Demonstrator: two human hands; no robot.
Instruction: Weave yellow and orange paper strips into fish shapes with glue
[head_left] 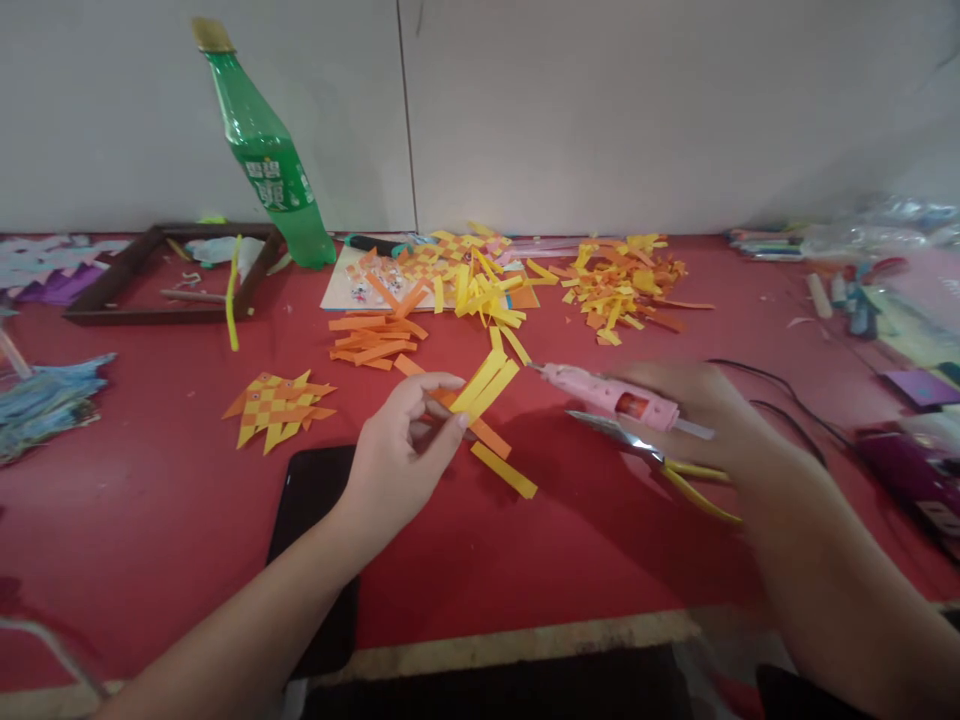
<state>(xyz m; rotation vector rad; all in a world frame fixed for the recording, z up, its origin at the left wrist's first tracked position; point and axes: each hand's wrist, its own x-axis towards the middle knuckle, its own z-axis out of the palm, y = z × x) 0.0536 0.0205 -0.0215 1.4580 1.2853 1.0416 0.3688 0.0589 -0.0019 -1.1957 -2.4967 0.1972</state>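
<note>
Pinched between the thumb and fingers of my left hand (409,450) are yellow paper strips (487,385) laid side by side, crossed by an orange strip (491,438). My right hand (675,405) is wrapped round a pink glue gun (607,392), its tip pointing left, close to the yellow strips but apart from them. Under the glue gun and right hand lie scissors (645,448) with yellow handles. A loose yellow strip (504,470) rests on the red table (480,570) just beyond my left fingertips. To the left lies a woven yellow and orange paper fish (277,410).
Orange strips (375,340) and yellow strips (480,290) lie behind my hands, with scraps (622,280) further right. A green bottle (277,170) stands by a brown frame (150,318). A black phone (315,540) lies beneath my left forearm. A black cable (787,385) runs right.
</note>
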